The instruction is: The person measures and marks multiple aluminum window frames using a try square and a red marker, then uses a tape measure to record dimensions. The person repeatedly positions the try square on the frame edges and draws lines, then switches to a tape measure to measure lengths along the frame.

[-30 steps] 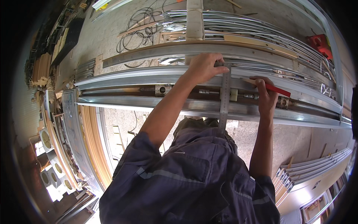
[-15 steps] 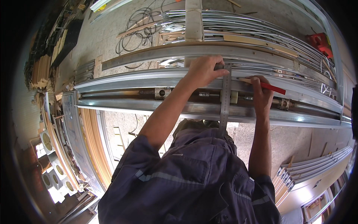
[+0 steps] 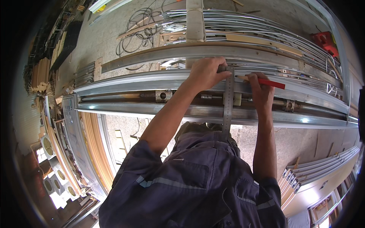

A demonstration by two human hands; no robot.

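My left hand (image 3: pixel 204 75) is closed on the dark stock of a try square (image 3: pixel 228 100) at the far edge of a long aluminium profile (image 3: pixel 131 88). The square's steel ruled blade runs toward me across the metal rails and past their near edge. In my right hand (image 3: pixel 262 95) is a red carpenter's pencil (image 3: pixel 273 83), its bare wooden tip pointing left, close to the blade's right side. Whether the tip touches the metal I cannot tell. Between the rails lie a rod and a metal bracket (image 3: pixel 164 96) with a round hole.
Beyond the rails lies another long metal bar (image 3: pixel 152 54), with many thin metal strips (image 3: pixel 243 28) behind it. A black cable (image 3: pixel 138 32) is coiled on the floor. A red case (image 3: pixel 325 42) stands far right. Stacked panels (image 3: pixel 319 176) lie at near right, wooden boards (image 3: pixel 95 142) at left.
My right hand has shifted left with the pencil, bringing its tip up to the square's blade. The left hand keeps the square in place; the whole view has shifted slightly.
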